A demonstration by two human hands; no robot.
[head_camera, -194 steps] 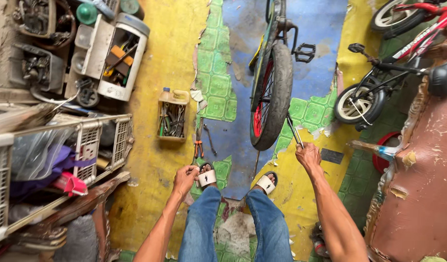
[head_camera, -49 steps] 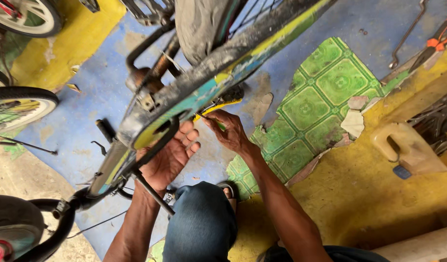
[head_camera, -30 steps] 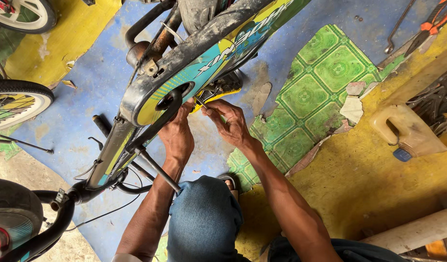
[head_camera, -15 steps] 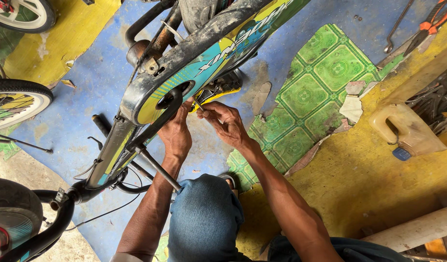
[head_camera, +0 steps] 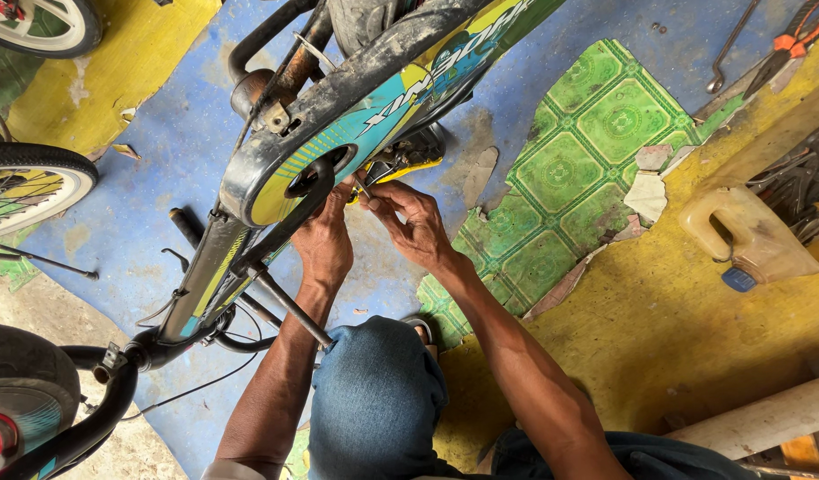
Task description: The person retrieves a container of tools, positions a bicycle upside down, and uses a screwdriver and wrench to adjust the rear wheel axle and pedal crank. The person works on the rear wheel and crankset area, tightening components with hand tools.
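A bicycle lies in front of me, its black chain guard (head_camera: pixel 365 116) carrying a blue and yellow panel. My left hand (head_camera: pixel 325 244) reaches up under the guard, fingers curled around the black crank arm (head_camera: pixel 280 227). Just beside it, my right hand (head_camera: pixel 414 222) pinches a small metal part (head_camera: pixel 363 188) at the crank, close to the yellow pedal (head_camera: pixel 409 162). The two hands almost touch. My bent knee in blue denim (head_camera: pixel 374 400) is below them. The fingertips are partly hidden by the guard.
A plastic jug (head_camera: pixel 756 236), orange-handled pliers (head_camera: pixel 787 44), a wrench (head_camera: pixel 727 49) and a box of tools (head_camera: pixel 814 191) lie to the right. Other bicycle wheels (head_camera: pixel 31 182) and a handlebar (head_camera: pixel 103 396) crowd the left. A pale pole (head_camera: pixel 765 418) lies bottom right.
The view has swung from a standing bicycle to this one close up. In the last seconds my left hand closed from an open palm onto the crank and both hands drew together.
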